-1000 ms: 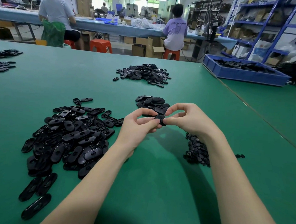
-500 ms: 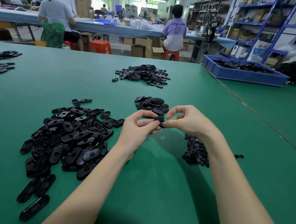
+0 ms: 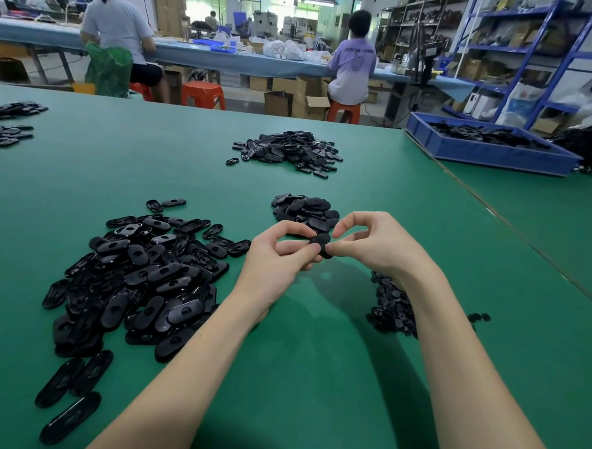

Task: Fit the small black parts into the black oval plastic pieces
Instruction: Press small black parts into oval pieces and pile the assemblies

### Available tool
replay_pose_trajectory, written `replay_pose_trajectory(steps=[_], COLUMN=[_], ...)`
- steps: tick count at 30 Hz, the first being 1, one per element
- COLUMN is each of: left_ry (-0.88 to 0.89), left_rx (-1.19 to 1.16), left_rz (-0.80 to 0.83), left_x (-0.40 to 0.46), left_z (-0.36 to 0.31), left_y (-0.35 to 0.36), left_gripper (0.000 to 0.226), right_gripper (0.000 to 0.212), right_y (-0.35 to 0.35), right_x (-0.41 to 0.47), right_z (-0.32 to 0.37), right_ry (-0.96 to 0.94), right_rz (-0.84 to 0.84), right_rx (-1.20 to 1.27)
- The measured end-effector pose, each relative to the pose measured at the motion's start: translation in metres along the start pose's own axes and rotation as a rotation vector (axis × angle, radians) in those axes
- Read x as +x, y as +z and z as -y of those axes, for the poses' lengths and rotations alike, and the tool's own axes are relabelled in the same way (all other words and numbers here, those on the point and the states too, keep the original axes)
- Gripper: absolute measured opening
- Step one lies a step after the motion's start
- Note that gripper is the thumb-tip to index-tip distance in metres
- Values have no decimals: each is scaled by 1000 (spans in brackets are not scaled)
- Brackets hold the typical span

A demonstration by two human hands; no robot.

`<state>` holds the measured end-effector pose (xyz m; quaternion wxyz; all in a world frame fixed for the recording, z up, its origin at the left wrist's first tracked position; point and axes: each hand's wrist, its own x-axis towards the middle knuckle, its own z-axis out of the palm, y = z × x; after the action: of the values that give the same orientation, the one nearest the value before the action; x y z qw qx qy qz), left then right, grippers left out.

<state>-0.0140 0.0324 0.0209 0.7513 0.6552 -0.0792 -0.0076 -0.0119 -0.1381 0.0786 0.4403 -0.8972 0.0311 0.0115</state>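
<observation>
We note both hands, left hand [image 3: 279, 254] and right hand [image 3: 375, 249], pinching oval piece [image 3: 321, 243] mid-surface; insert hidden, misseating or drop risk.

Both bare forearms reach up from the bottom edge and angle inward, so the hands meet above the middle of the table. The left hand [image 3: 279, 254] has its fingers curled with the thumb arched over the top, and the right hand [image 3: 375, 245] mirrors it, thumb and forefinger bent into a loop. The fingertips of both hands pinch the same oval piece [image 3: 321, 245] between them, though whether a smaller part sits under the fingers is hard to tell.
</observation>
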Motion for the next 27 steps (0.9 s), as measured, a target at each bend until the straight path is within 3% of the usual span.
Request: replay_pose_trajectory(steps=[13, 19, 27], left_ry=[-52, -114, -162], left_rx=[-32, -75, -148], left_rz=[50, 35, 22], left_x=[-2, -1, 2], left_z=[-5, -5, -3], left_y=[0, 0, 1], left_gripper=[20, 20, 17], right_gripper=[28, 17, 11], right_y=[-4, 0, -1], right_x=[0, -3, 0], right_z=[-3, -7, -7], right_ry=[68, -7, 7], right_rz=[46, 143, 138], right_rx=[-16, 94, 112])
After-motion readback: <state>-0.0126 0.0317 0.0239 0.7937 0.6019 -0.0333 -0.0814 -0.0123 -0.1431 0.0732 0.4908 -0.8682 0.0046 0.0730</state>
